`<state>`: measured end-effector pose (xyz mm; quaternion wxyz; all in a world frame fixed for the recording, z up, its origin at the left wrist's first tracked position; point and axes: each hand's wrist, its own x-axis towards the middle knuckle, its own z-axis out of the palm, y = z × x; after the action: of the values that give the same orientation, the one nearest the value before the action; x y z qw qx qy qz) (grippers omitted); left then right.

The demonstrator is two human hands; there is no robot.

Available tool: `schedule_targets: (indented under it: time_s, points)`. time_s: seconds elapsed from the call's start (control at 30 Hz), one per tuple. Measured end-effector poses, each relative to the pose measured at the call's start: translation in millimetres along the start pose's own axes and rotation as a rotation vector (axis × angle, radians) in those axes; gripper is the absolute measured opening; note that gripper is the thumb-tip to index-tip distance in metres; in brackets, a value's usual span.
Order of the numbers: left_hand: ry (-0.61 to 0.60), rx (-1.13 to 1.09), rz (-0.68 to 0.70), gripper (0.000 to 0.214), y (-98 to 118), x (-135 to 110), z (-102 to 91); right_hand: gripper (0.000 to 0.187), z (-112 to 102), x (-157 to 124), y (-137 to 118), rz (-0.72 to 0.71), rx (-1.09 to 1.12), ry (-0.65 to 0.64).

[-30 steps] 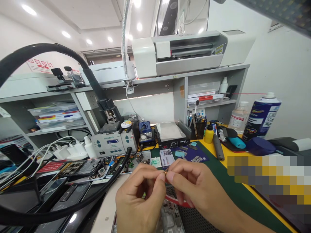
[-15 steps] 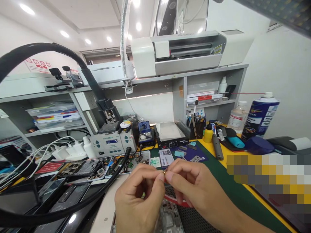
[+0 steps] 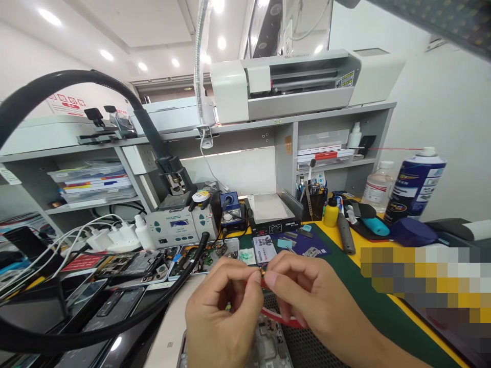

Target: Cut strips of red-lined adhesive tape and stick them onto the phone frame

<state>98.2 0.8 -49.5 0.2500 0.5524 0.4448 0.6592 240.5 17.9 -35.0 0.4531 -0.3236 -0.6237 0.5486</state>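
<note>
Between the fingertips of both hands is a tiny gold-coloured part (image 3: 263, 273), too small to name. My left hand (image 3: 226, 306) pinches it from the left with thumb and index finger. From the right, my right hand (image 3: 310, 291) pinches it the same way. A red band (image 3: 282, 318) runs below my right fingers; whether they hold it I cannot tell. Beneath the hands lies an opened phone frame (image 3: 270, 342), partly hidden by my left hand. Left of it is a pale phone back cover (image 3: 174, 327).
A black hose (image 3: 161, 306) arches over several phones on the left, from the hot-air station (image 3: 180, 227). Behind my hands are a heating plate (image 3: 268, 209) and a parts tray (image 3: 230, 248). A spray can (image 3: 416, 186) and yellow bottle (image 3: 330, 212) stand at the right.
The view has shifted slightly, so the scene sits a little farther right. Both hands keep their pinch, and slightly more of the gold part shows between the fingertips.
</note>
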Motion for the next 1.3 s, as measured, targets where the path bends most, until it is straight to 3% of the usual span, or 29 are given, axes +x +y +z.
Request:
schedule_targets:
  time_s: [0.53, 0.87, 1.3]
  points:
    - [0.015, 0.055, 0.035, 0.011, -1.3, -0.9, 1.4, 0.027, -0.4, 0.5, 2.1, -0.009, 0.027, 0.004]
    - [0.037, 0.195, 0.153, 0.011, 2.7, -1.7, 1.2, 0.026, 0.6, -1.7, 7.0, -0.083, -0.149, 0.045]
    - [0.028, 0.203, 0.177, 0.011, 1.1, -2.9, 0.7, 0.026, 0.6, -2.8, 7.4, -0.099, -0.173, 0.062]
